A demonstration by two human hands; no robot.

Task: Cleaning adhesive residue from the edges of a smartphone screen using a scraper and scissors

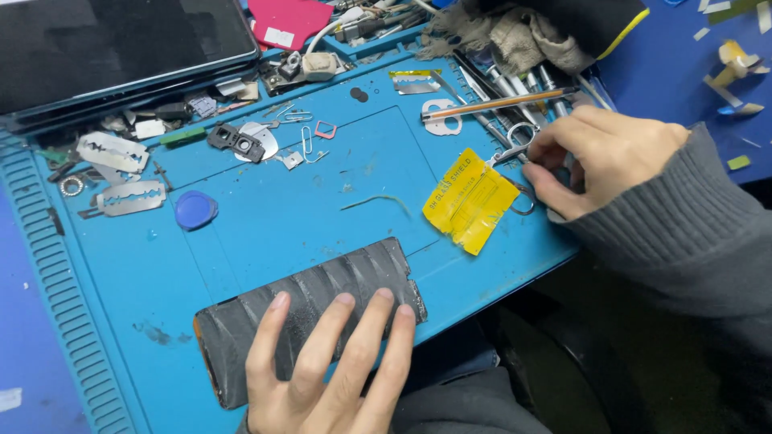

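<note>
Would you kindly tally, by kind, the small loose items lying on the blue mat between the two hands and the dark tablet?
Razor blades: 2
Blue round picks: 1
Yellow wrappers: 1
Paper clips: 2
Black camera modules: 1
Orange pencils: 1
Total: 8

The left hand lies flat on the dark phone; the right hand touches metal tweezers.

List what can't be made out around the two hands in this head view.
- Phone: the left hand covers its near edge, so what lies under the fingers is hidden.
- Scissors: the right hand hides the handles; the grip cannot be seen.
- Yellow packet: its contents do not show.
- Dark tablet: cut off by the top and left edges.
- Small parts at the mat's far left: too small to identify fully.
</note>
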